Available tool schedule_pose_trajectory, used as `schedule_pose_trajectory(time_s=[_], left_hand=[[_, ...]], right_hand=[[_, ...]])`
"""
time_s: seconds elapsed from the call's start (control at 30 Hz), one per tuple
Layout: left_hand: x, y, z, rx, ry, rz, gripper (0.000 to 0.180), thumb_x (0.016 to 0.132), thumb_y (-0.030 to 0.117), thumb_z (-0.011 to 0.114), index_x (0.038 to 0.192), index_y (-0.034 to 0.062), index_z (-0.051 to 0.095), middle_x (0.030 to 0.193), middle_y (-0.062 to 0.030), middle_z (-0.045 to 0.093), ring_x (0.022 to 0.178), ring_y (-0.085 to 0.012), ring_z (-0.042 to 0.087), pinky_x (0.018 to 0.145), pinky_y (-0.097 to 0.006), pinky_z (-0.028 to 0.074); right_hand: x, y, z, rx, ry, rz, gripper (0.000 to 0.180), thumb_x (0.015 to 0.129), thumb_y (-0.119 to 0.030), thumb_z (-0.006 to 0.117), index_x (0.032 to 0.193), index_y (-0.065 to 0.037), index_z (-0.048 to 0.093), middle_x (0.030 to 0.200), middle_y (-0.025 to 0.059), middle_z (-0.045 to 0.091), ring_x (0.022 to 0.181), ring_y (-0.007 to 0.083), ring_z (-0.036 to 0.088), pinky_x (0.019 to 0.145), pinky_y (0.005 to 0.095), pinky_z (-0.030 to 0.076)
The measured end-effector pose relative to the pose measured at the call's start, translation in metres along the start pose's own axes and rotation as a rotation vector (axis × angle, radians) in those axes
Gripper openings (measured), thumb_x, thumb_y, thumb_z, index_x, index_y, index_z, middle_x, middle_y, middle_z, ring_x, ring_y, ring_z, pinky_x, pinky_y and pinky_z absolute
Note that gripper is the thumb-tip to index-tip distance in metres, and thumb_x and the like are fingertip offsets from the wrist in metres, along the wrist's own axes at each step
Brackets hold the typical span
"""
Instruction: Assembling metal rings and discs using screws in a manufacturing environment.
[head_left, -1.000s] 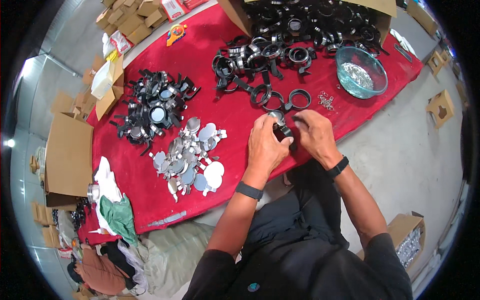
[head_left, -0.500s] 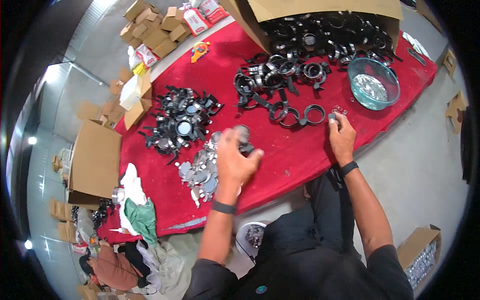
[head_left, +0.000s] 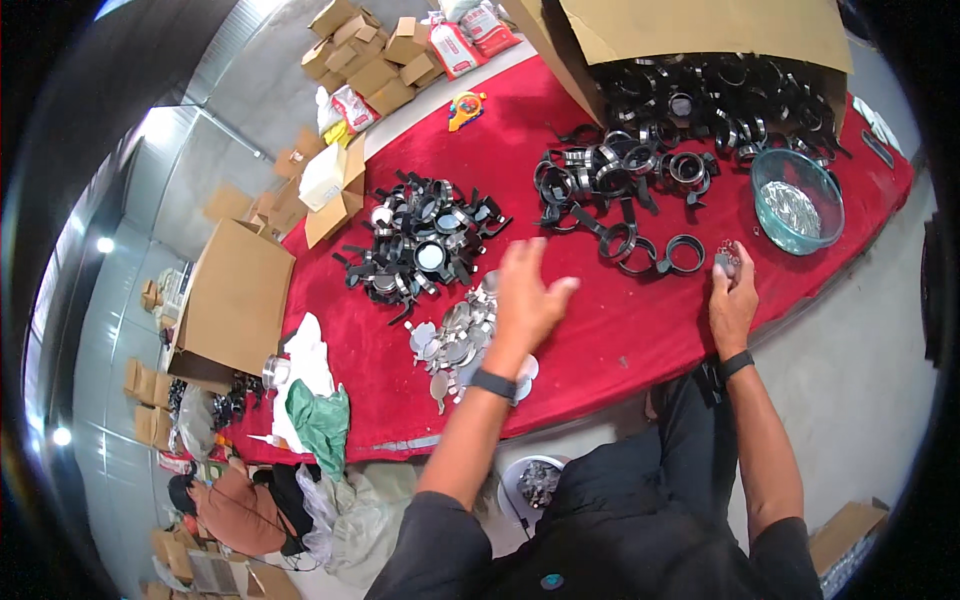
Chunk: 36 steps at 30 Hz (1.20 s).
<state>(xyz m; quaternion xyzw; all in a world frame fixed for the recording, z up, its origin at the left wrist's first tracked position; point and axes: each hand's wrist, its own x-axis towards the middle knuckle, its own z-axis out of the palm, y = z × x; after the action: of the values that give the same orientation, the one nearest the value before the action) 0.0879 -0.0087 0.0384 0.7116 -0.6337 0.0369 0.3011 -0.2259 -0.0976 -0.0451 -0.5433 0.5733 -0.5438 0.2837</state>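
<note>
My left hand (head_left: 530, 305) is open over the red cloth, fingers spread and nothing seen in them. It is beside a heap of grey metal discs with small tabs (head_left: 455, 345). My right hand (head_left: 735, 305) is closed in a pinch on a small grey piece (head_left: 724, 264), whose exact kind I cannot make out. Tiny reddish clips (head_left: 728, 248) lie by its fingertips. Just left of that hand is a black ring clamp (head_left: 685, 254), touching other rings. Beyond my left hand is a pile of black clamps (head_left: 425, 240), some with pale discs in them.
A clear bowl of small silvery parts (head_left: 795, 205) stands at the right. Behind it, black clamps spill from a large cardboard box (head_left: 710, 30). A yellow toy-like tool (head_left: 466, 110) lies at the back. White and green cloths (head_left: 320, 420) hang at the left edge; a person (head_left: 240, 510) crouches below.
The whole view has shifted, so the table appears farther right and lower. My left hand has moved slightly forward beside the discs, fingers spread. My right hand keeps its pinch near the rings.
</note>
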Motion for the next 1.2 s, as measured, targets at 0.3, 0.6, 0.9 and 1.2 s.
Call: schedule_pose_trajectory(time_s=[0.3,0.6,0.9,1.2], left_hand=[[0.032,0.108,0.104,-0.307,-0.199,0.292,0.054,0.095,0.027,0.081,0.141,0.0026,0.067,0.137,-0.0275,0.066,0.129,-0.0459,0.063,0.111,-0.052,0.052],[0.028,0.093,0.111,0.039,-0.250,0.281,0.015,0.093,0.017,0.075,0.101,0.0057,0.082,0.097,-0.0218,0.073,0.095,-0.0421,0.073,0.085,-0.054,0.059],[-0.025,0.057,0.055,-1.091,-0.113,-0.560,0.035,0.112,0.022,0.068,0.128,-0.0083,0.073,0.116,-0.0171,0.078,0.091,-0.0233,0.081,0.079,-0.031,0.069],[-0.092,0.088,0.056,-1.216,-0.242,-0.768,0.044,0.120,0.043,0.042,0.128,0.0016,0.052,0.120,-0.0258,0.077,0.071,-0.0237,0.078,0.046,-0.029,0.059]], right_hand=[[0.010,0.021,-0.002,-0.057,-0.088,-0.143,0.045,0.107,-0.013,0.062,0.150,0.000,0.061,0.146,0.0240,0.067,0.136,0.0395,0.064,0.119,0.0432,0.048],[0.011,0.029,0.002,-0.239,-0.067,-0.355,0.067,0.092,-0.004,0.073,0.156,-0.003,0.055,0.172,0.0334,0.036,0.156,0.0490,0.043,0.131,0.0495,0.036],[0.006,0.018,-0.001,-0.177,-0.101,-0.372,0.061,0.088,-0.004,0.077,0.148,-0.003,0.064,0.180,0.0314,0.019,0.161,0.0519,0.033,0.132,0.0508,0.034],[-0.001,0.007,0.003,-0.392,-0.030,-0.422,0.043,0.092,-0.017,0.080,0.132,-0.004,0.075,0.158,0.0206,0.057,0.137,0.0417,0.056,0.118,0.0527,0.045]])
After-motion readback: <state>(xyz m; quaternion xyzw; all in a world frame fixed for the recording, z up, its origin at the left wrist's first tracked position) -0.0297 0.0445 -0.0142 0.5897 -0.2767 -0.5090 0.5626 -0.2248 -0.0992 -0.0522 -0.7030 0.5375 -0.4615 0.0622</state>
